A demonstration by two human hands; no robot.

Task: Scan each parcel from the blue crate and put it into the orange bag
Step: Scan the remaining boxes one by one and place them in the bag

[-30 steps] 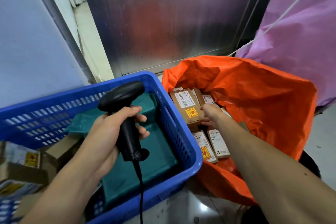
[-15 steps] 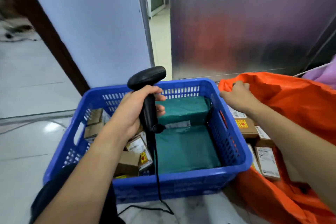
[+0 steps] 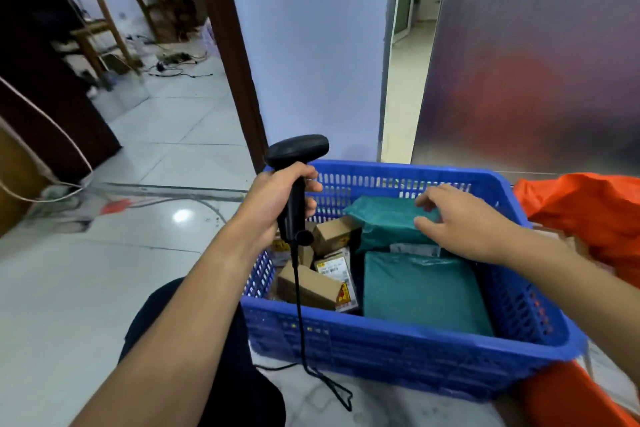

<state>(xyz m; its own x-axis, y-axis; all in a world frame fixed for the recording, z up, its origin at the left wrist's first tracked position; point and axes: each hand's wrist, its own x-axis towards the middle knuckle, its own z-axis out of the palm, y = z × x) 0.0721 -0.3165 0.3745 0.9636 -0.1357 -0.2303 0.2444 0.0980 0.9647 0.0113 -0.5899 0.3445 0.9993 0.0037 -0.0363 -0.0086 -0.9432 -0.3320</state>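
Gripping the scanner [image 3: 297,149], left fingers [image 3: 308,172]; right fingers [image 3: 429,192] spread loosely over the green parcel [image 3: 384,218].

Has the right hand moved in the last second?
Yes. The right hand has left the orange bag and crossed leftward over the blue crate's rim, now above the far green parcel.
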